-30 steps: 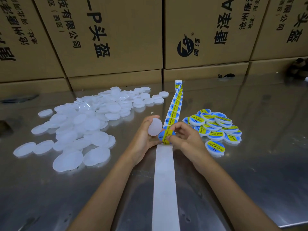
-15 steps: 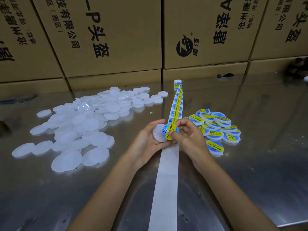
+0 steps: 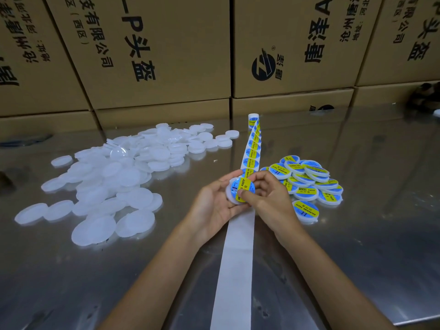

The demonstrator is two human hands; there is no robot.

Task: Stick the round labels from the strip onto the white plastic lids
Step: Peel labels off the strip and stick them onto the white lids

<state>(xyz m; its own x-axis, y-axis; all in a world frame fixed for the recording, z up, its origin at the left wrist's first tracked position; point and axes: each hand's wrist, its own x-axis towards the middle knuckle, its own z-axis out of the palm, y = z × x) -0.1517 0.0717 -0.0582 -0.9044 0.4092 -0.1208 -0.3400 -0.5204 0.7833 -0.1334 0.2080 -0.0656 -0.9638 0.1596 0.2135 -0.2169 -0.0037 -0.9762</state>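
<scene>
My left hand [image 3: 214, 206] grips a white plastic lid [image 3: 229, 195] at the table's middle. A round blue and yellow label [image 3: 244, 188] lies on the lid's face. My right hand [image 3: 271, 198] pinches the lid, its thumb pressing on the label. The label strip [image 3: 252, 153] runs away from my hands to a small roll at the back. Its bare white backing [image 3: 235, 258] trails toward me. A heap of plain white lids [image 3: 114, 177] lies at the left. A pile of labelled lids [image 3: 309, 184] sits at the right.
The work surface is a shiny metal table [image 3: 369, 234] whose front edge shows at the lower right. Stacked cardboard boxes [image 3: 154, 55] form a wall along the back. A dark object [image 3: 426, 95] sits at the far right rear.
My right hand peeled a label off the strip and brought it onto the lid in my left hand. The lid turned to face up, and the thumb now presses the label down.
</scene>
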